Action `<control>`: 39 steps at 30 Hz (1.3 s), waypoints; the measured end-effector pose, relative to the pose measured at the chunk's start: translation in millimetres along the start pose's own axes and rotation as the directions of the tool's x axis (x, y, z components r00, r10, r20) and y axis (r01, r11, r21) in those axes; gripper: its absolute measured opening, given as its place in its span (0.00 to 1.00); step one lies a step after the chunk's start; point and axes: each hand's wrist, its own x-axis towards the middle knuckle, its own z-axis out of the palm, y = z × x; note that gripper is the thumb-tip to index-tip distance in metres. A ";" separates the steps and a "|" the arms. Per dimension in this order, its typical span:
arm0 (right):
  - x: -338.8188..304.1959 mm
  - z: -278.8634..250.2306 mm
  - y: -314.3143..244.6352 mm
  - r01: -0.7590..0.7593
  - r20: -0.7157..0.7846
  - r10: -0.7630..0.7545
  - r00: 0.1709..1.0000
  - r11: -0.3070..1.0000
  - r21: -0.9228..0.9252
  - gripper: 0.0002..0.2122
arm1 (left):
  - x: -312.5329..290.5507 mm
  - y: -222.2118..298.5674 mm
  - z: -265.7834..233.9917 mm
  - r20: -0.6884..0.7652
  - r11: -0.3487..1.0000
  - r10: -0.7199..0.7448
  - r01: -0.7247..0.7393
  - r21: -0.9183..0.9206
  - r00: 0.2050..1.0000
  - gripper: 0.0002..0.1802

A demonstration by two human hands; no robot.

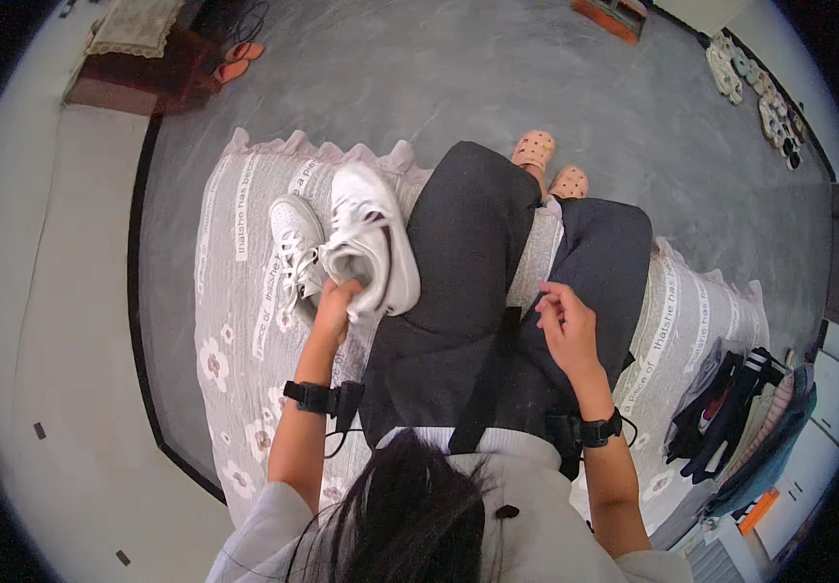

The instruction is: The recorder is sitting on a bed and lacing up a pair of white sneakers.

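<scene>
At the heel collar of a white lace-up sneaker (366, 209), my left hand (335, 309) is closed, with its thumb and fingers round the padded edge. This sneaker is raised, and its toe points away from me. Partly behind it, a second white sneaker (295, 238) rests on the patterned bed cover (230, 330). Over my right thigh hovers my right hand (569, 330), its fingers loosely bent and apart with nothing in them. Dark trousers (458, 262) cover my legs, and a black band sits on each wrist.
Orange clogs (534, 149) are on my feet on the grey floor (390, 68). Folded clothes (731, 408) lie at the right. Several pairs of shoes (769, 97) line the far right wall. Orange slippers (235, 63) stand by a dark red cabinet (118, 83) at far left.
</scene>
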 end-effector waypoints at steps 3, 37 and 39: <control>-2.8 2.7 1.2 -0.002 0.055 0.004 0.998 0.999 -0.036 0.08 | 11.4 1.8 -27.8 -0.043 0.970 0.095 -0.083 0.229 0.995 0.14; -8.1 1.6 25.7 0.058 0.162 -0.024 0.987 0.977 -0.207 0.07 | -20.0 53.0 -105.5 -0.193 0.401 0.598 -0.082 0.912 0.778 0.13; -5.3 2.8 23.6 0.086 0.172 -0.045 0.984 0.967 -0.240 0.08 | -36.6 75.2 -78.4 -0.144 0.556 0.677 -0.373 0.743 0.722 0.14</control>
